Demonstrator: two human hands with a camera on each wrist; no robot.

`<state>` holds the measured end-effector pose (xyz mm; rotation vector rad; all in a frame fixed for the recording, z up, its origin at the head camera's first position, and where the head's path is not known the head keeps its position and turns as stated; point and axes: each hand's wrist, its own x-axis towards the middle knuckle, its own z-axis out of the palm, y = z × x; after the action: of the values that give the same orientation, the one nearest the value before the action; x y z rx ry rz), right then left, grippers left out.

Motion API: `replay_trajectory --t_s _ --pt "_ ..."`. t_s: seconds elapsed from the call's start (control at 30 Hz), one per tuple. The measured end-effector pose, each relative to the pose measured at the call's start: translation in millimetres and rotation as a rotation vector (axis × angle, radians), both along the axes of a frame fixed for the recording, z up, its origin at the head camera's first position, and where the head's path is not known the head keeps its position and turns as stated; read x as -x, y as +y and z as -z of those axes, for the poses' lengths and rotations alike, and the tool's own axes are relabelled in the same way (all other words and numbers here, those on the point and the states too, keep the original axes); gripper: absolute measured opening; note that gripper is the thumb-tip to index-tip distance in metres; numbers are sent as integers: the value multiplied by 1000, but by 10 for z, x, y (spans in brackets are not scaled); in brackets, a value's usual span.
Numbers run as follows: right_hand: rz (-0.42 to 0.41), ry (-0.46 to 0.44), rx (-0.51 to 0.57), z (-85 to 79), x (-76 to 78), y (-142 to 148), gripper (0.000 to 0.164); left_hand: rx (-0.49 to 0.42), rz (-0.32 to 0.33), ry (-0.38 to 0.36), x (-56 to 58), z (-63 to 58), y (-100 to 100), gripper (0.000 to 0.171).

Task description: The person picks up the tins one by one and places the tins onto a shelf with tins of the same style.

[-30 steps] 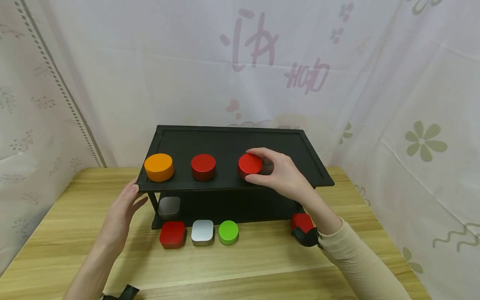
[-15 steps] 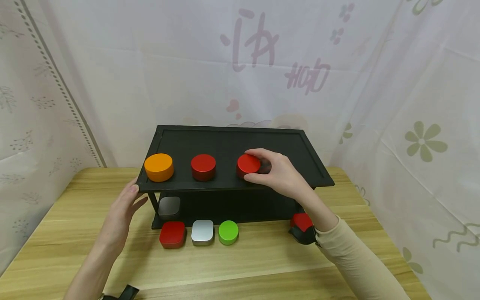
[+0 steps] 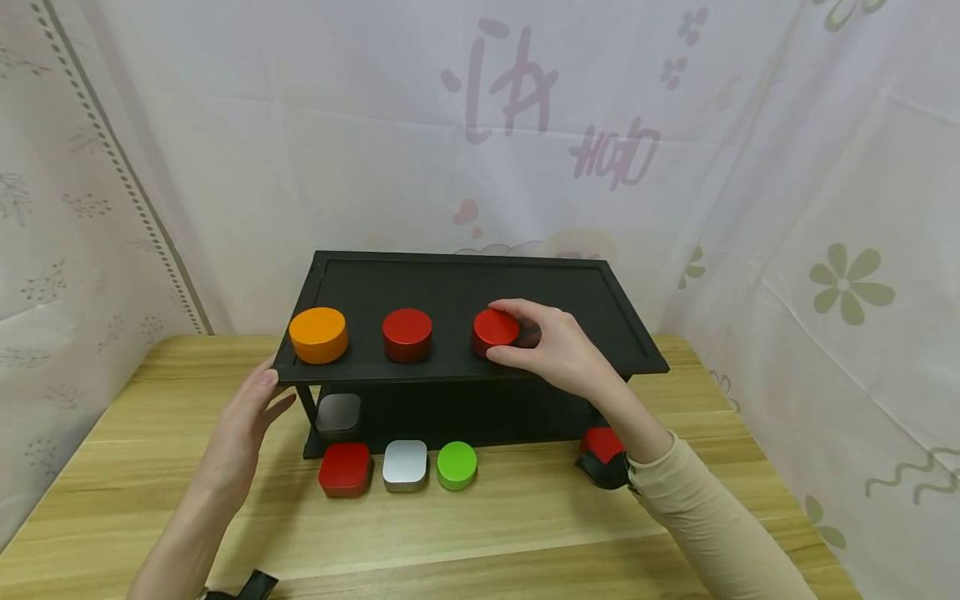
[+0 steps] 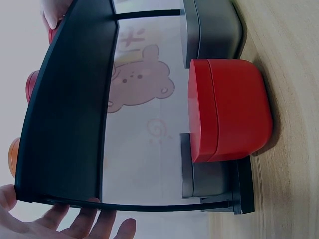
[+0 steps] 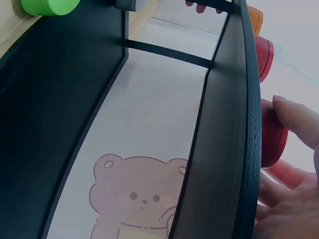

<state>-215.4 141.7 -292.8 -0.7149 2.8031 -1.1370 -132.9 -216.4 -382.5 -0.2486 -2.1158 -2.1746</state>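
The right hand (image 3: 558,346) pinches the round red tin (image 3: 494,330) between thumb and fingers, on top of the black shelf (image 3: 457,279). In 1 second it slid a tiny bit left, so the 3 tins now seem more evenly spaced. Left of the grip sit the other red tin (image 3: 407,336), then the orange tin (image 3: 318,337). Farther left, the left hand (image 3: 236,429) holds the shelf's corner.

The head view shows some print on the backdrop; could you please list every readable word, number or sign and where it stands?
Smaller lettering on the backdrop: seemingly "H", the rest unclear.
Larger marks beside it: too stylised to read.
Black shelf and held red box: no text shows.
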Motion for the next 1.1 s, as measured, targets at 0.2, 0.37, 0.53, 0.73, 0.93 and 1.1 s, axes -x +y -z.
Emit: replay_trajectory --t_s 0.2,0.37,0.53,0.73,0.93,1.1 --pt "1 -19 -3 -1 -3 6 59 5 -2 6 -7 -2 7 46" --pt "-2 -22 -5 11 6 10 60 6 -6 5 -10 -2 9 46" --pt "-6 -31 -15 17 17 22 62 6 -7 8 -6 1 7 46" --pt "-15 -38 9 20 15 58 65 4 -6 8 -4 1 7 46" --pt "-18 -35 43 27 -10 101 64 -3 -5 6 -3 -2 4 46" --pt "-19 -28 53 32 -33 130 64 4 -7 -3 -8 -7 4 45"
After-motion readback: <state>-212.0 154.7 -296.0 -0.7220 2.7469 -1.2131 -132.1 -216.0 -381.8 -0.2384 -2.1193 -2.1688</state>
